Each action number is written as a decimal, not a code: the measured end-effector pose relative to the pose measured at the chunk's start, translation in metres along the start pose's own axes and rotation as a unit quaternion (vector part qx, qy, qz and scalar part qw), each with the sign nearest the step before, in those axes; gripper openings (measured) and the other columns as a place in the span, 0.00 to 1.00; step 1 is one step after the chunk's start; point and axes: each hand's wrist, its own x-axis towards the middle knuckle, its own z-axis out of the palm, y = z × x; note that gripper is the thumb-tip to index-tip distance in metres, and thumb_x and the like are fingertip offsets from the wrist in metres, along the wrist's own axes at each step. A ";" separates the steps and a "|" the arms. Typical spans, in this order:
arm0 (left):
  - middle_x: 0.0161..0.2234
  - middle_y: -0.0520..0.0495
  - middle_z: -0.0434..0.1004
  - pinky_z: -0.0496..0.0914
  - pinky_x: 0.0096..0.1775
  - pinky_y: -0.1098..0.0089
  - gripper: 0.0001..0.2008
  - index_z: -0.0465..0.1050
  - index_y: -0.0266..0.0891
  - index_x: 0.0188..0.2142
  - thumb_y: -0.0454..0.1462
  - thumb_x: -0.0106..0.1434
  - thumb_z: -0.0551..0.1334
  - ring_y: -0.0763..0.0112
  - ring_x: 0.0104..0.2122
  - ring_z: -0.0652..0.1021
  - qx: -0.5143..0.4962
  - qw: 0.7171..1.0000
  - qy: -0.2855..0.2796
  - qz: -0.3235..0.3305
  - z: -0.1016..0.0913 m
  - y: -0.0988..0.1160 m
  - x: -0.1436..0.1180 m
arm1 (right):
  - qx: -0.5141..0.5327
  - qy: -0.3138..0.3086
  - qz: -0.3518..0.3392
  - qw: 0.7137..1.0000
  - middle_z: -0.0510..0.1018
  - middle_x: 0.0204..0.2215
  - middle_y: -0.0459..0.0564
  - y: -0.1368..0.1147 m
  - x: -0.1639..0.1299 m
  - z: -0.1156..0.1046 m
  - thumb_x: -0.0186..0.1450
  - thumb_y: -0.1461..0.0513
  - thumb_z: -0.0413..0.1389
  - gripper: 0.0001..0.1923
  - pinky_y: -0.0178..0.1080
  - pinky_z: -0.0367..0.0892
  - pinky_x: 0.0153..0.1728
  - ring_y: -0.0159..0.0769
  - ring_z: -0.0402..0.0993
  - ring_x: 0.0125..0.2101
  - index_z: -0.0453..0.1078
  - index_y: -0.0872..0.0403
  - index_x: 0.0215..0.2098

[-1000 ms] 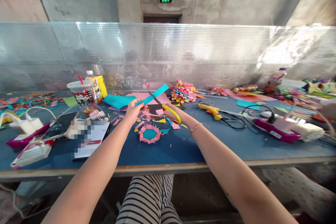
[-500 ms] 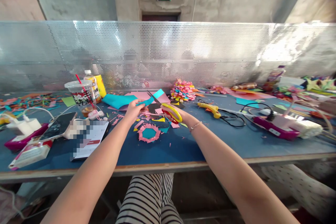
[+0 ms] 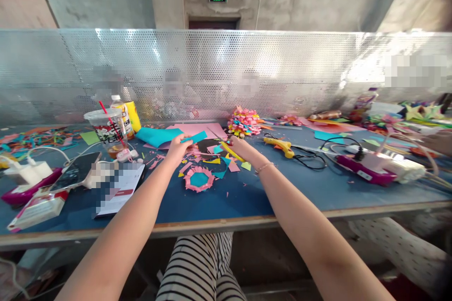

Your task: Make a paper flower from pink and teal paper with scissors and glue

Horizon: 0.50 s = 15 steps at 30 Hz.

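Observation:
Between the fingers of my left hand (image 3: 179, 148) is a short blue paper strip (image 3: 196, 138), its free end pointing right. My right hand (image 3: 241, 147) is closed on yellow-handled scissors (image 3: 231, 151), whose blades point up and left, apart from the strip. Below my hands lies a pink paper ring with a blue centre (image 3: 199, 179) and a jagged rim. Around it are paper scraps (image 3: 212, 161) in pink, yellow and blue. A larger blue sheet (image 3: 158, 137) rests just behind my left hand, and a pink sheet (image 3: 197, 129) lies behind the scissors.
Left stand a drink cup (image 3: 109, 134) with a straw and a bottle (image 3: 118, 108), near a phone (image 3: 122, 190). Behind is a folded-paper cluster (image 3: 243, 121). To the right are a yellow glue gun (image 3: 280, 146) with its cord and a purple power strip (image 3: 367, 169). A perforated screen (image 3: 212, 66) borders the table.
The blue strip's far end, which reached past the scissor blades, is cut off; a small blue piece now lies among the scraps. The scissors have dropped back and turned.

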 end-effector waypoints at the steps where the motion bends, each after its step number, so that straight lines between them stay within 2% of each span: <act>1: 0.22 0.52 0.71 0.69 0.24 0.75 0.10 0.68 0.35 0.30 0.28 0.45 0.62 0.76 0.19 0.73 -0.002 1.000 0.001 -0.001 0.000 0.000 0.000 | -0.044 -0.002 0.003 0.999 0.75 0.30 0.56 0.005 0.002 0.000 0.58 0.43 0.48 0.26 0.34 0.58 0.22 0.41 0.73 0.29 0.65 0.57 0.37; 4: 0.24 0.52 0.71 0.69 0.24 0.74 0.09 0.67 0.35 0.29 0.29 0.45 0.62 0.76 0.21 0.74 -0.010 1.000 -0.011 0.001 0.000 0.000 -0.001 | -0.113 -0.037 -0.020 0.993 0.76 0.35 0.59 0.017 0.004 0.002 0.57 0.47 0.50 0.23 0.34 0.60 0.26 0.43 0.73 0.34 0.67 0.58 0.36; 7: 0.25 0.52 0.70 0.69 0.26 0.73 0.09 0.66 0.37 0.29 0.31 0.45 0.63 0.75 0.23 0.74 -0.006 1.000 -0.026 -0.001 -0.001 -0.002 0.000 | -0.118 -0.064 -0.037 0.990 0.76 0.35 0.57 0.018 0.005 0.003 0.56 0.53 0.53 0.18 0.34 0.60 0.27 0.41 0.73 0.33 0.69 0.59 0.37; 9: 0.24 0.53 0.69 0.67 0.24 0.75 0.10 0.65 0.37 0.28 0.33 0.45 0.64 0.76 0.22 0.73 0.013 1.000 -0.020 -0.003 -0.002 -0.005 0.003 | -0.118 -0.059 -0.039 0.991 0.76 0.36 0.58 0.016 0.006 0.003 0.56 0.56 0.52 0.16 0.34 0.61 0.30 0.41 0.72 0.35 0.69 0.59 0.37; 12: 0.21 0.55 0.67 0.61 0.21 0.78 0.10 0.65 0.37 0.26 0.33 0.43 0.65 0.80 0.19 0.69 0.045 0.999 0.000 0.021 -0.005 -0.009 0.009 | -0.107 0.000 -0.033 0.994 0.74 0.40 0.59 0.018 0.009 -0.004 0.58 0.57 0.51 0.16 0.35 0.62 0.38 0.42 0.69 0.42 0.70 0.59 0.40; 15: 0.18 0.57 0.64 0.58 0.21 0.79 0.12 0.64 0.36 0.22 0.34 0.40 0.67 0.82 0.18 0.66 0.030 0.998 -0.009 0.047 -0.008 -0.010 0.013 | -0.113 0.091 0.052 0.988 0.70 0.45 0.63 0.037 0.010 -0.018 0.58 0.59 0.51 0.20 0.41 0.60 0.45 0.47 0.64 0.47 0.67 0.61 0.46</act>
